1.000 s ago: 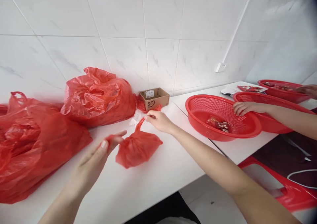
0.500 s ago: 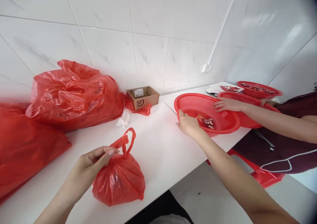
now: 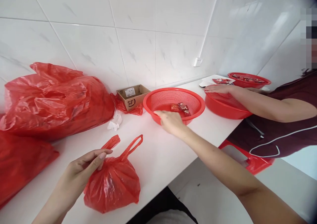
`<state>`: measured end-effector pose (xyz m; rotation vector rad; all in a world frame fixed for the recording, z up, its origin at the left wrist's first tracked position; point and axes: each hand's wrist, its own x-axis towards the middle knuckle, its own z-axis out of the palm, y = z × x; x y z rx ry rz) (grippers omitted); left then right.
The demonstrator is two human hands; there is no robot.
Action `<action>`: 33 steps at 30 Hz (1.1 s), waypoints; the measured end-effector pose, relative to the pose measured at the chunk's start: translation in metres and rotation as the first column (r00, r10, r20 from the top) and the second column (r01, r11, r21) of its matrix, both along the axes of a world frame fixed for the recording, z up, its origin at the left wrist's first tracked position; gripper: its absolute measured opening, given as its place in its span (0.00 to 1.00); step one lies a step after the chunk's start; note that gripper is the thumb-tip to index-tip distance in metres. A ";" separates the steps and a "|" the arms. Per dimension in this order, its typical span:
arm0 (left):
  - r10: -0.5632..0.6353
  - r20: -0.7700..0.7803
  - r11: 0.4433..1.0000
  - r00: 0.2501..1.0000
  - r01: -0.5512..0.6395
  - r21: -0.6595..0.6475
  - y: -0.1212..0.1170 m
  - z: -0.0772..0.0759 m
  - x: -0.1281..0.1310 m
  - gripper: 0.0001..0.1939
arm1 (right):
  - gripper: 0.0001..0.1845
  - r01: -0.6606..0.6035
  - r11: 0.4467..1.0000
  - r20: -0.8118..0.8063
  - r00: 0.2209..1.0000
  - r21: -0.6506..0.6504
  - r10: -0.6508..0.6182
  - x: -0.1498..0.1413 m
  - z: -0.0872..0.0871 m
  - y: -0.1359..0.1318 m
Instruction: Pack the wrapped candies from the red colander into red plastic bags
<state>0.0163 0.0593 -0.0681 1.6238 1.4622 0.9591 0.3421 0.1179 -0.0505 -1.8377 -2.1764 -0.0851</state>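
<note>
A small filled red plastic bag point(image 3: 114, 184) with two loop handles sits near the front edge of the white table point(image 3: 153, 151). My left hand point(image 3: 81, 169) pinches the bag's top beside the handles. My right hand point(image 3: 170, 121) grips the near rim of a red mesh basket point(image 3: 173, 97), which holds a few red snack packets point(image 3: 180, 107). The basket stands close to the small cardboard box point(image 3: 132, 95).
Large stuffed red bags point(image 3: 52, 98) fill the left of the table against the tiled wall. A crumpled white scrap point(image 3: 114, 122) lies by them. A co-worker's arm point(image 3: 250, 100) rests on a second red basket point(image 3: 224, 104); a third red basket point(image 3: 249, 80) stands behind it.
My right hand let go of the bag's handle, went to the mesh basket and drew it left toward the box. My left hand brought the small bag nearer the table's front edge.
</note>
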 end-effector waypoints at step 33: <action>-0.030 0.141 0.957 0.990 -0.013 0.289 -0.021 -0.005 0.034 0.27 | 0.29 -0.653 0.749 -0.664 0.610 -0.113 0.432 -0.124 -0.033 -0.041</action>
